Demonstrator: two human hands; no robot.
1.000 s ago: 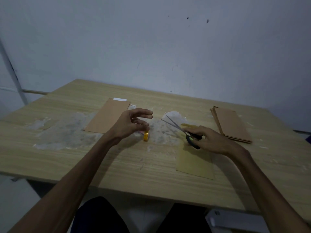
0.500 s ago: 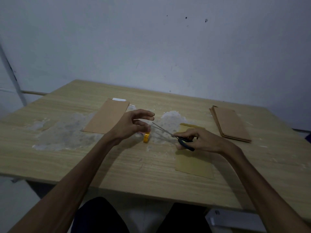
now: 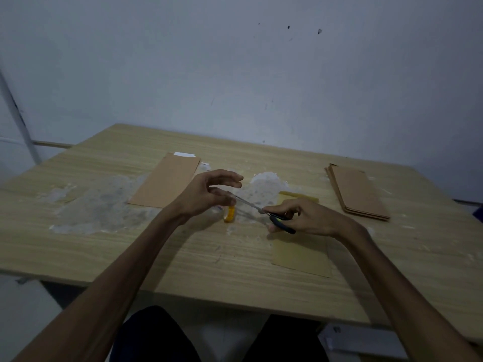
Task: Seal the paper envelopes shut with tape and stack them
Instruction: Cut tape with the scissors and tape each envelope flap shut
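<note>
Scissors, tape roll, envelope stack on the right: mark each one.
scissors (image 3: 281, 222), head view, on the black handle.
tape roll (image 3: 230, 214), head view, yellow side.
envelope stack (image 3: 359, 193), head view, top envelope's face.

A dim, bare workroom: I sit at a scuffed wood-grain bench (image 3: 156, 257) pushed against a plain, marked wall (image 3: 235, 74), brown envelopes (image 3: 358, 194) stacked on it, glue-like residue (image 3: 104, 205) smeared across its top.

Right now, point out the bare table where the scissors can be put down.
Bare wood lies along the near table edge, left of the yellowish envelope, and between that envelope and the brown envelope stack. It is crowded at the centre: tape roll, scissors, both hands.
</note>
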